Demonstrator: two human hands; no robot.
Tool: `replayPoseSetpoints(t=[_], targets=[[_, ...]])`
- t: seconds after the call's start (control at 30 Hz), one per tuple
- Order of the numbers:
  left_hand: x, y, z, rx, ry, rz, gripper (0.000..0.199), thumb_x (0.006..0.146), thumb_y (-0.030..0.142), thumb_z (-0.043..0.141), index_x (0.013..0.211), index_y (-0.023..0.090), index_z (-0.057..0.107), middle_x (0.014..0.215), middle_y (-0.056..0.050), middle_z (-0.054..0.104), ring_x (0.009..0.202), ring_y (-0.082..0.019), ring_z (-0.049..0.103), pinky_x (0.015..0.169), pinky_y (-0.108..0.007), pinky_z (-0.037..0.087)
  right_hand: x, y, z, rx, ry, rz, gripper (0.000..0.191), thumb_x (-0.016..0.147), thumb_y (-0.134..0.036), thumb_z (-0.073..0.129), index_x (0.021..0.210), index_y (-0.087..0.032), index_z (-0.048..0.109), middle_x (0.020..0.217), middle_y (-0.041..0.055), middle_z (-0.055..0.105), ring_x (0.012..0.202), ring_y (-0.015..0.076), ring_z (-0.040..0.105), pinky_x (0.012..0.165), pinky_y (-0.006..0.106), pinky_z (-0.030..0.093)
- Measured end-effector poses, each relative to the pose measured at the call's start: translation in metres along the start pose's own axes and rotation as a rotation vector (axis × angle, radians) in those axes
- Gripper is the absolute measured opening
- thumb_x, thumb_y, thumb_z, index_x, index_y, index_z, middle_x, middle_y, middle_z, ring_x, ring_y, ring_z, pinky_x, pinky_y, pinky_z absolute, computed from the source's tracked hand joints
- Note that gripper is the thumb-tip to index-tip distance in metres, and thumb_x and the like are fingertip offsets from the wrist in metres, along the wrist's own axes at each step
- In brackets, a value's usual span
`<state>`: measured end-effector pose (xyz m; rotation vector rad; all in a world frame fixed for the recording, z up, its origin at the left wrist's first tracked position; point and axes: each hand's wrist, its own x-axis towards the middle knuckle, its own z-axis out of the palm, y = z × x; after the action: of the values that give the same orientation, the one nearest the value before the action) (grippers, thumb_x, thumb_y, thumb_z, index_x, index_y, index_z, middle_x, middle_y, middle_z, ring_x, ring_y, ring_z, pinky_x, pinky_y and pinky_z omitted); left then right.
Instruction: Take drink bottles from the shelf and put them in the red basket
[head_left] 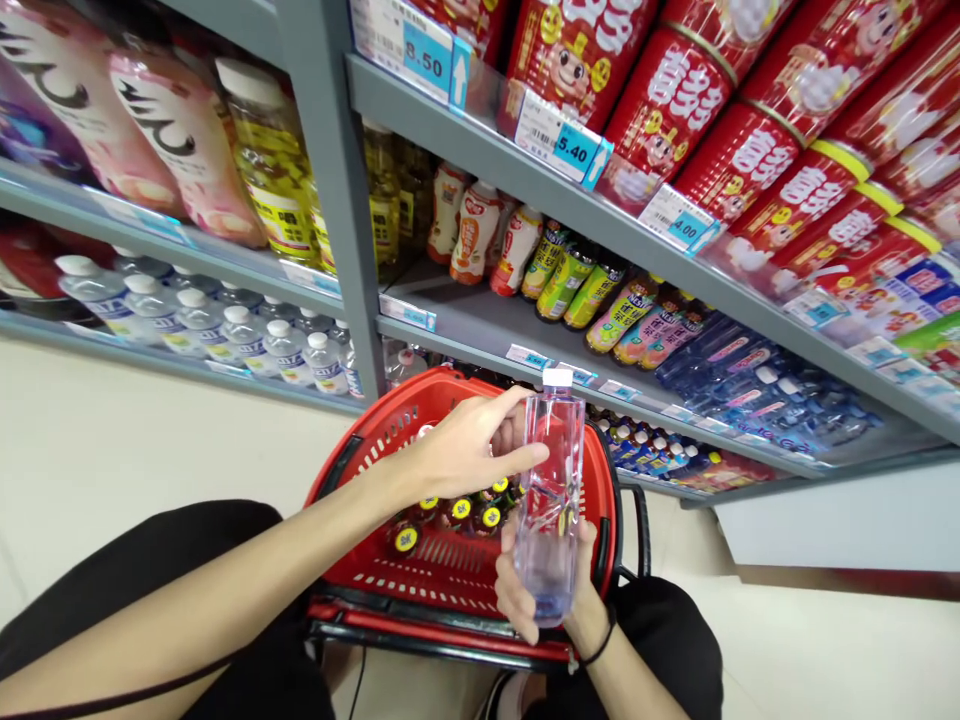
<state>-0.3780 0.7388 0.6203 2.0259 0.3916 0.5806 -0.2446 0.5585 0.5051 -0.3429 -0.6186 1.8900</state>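
Observation:
A clear, square-sided water bottle [553, 500] with a white cap stands nearly upright above a red shopping basket [337, 470]. My right hand [517, 585], with a black band at the wrist, wraps round its lower part from behind. On the upper left side of the bottle is my left hand [461, 445], its thumb across the front and its other fingers partly hidden at the edge. Inside the basket lie several dark bottles with yellow caps [461, 508], partly covered by my left hand and the water bottle.
Grey shelves hold small juice and tea bottles [571, 280], packs of water [750, 375] and red cans [675, 110] at upper right. Pink bottles [176, 140] and clear white-capped bottles [202, 320] are at left. My black-clothed knees flank the basket, whose black handle [641, 530] sticks out rightward.

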Motion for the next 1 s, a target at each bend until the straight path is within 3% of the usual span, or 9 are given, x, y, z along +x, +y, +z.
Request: replayPoseSetpoints(t=[0.07, 0.2, 0.43, 0.7, 1.0], targets=[[-0.0014, 0.0008, 0.0019, -0.032, 0.003, 0.007, 0.035, 0.092, 0.052, 0.059, 0.101, 0.02, 0.05, 0.072, 0.003, 0.065, 0.061, -0.014, 0.058, 0.059, -0.027, 0.044, -0.0015, 0.0, -0.0037, 0.035, -0.04, 0.044, 0.089, 0.065, -0.1, 0.041, 0.105, -0.022, 0.054, 0.048, -0.0031, 0.06, 0.027, 0.0183, 0.05, 0.03, 0.025, 0.037], [-0.004, 0.0026, 0.0021, -0.032, 0.024, 0.009, 0.039, 0.086, 0.053, 0.066, 0.097, 0.022, 0.045, 0.067, 0.006, 0.062, 0.057, -0.012, 0.056, 0.055, -0.026, 0.041, -0.0009, -0.0004, -0.0002, 0.002, 0.004, 0.143, 0.094, 0.054, -0.103, 0.049, 0.101, -0.022, 0.056, 0.048, -0.0013, 0.063, 0.028, 0.0187, 0.053, 0.028, 0.025, 0.037], [-0.0074, 0.0024, -0.0016, -0.008, 0.046, 0.004, 0.044, 0.082, 0.056, 0.068, 0.092, 0.023, 0.042, 0.062, 0.007, 0.058, 0.05, -0.011, 0.051, 0.05, -0.025, 0.036, 0.0035, -0.003, 0.0046, 0.051, -0.136, 0.108, 0.081, 0.069, -0.091, 0.055, 0.111, -0.021, 0.058, 0.061, 0.0009, 0.069, 0.034, 0.0185, 0.056, 0.033, 0.026, 0.042], [-0.0059, -0.0006, 0.0022, -0.045, 0.036, 0.005, 0.042, 0.084, 0.053, 0.069, 0.094, 0.023, 0.042, 0.063, 0.007, 0.059, 0.051, -0.011, 0.052, 0.049, -0.023, 0.038, 0.0022, -0.0037, 0.0042, 0.05, -0.128, 0.078, 0.084, 0.071, -0.09, 0.051, 0.115, -0.018, 0.059, 0.06, 0.0012, 0.066, 0.034, 0.0181, 0.055, 0.031, 0.026, 0.041], [-0.0033, 0.0001, 0.0031, -0.062, 0.026, -0.009, 0.042, 0.085, 0.054, 0.066, 0.096, 0.022, 0.042, 0.067, 0.005, 0.062, 0.054, -0.012, 0.053, 0.051, -0.024, 0.039, -0.0011, 0.0006, -0.0036, 0.053, -0.089, 0.102, 0.092, 0.064, -0.098, 0.046, 0.112, -0.02, 0.057, 0.055, 0.0006, 0.065, 0.032, 0.019, 0.054, 0.03, 0.027, 0.04]])
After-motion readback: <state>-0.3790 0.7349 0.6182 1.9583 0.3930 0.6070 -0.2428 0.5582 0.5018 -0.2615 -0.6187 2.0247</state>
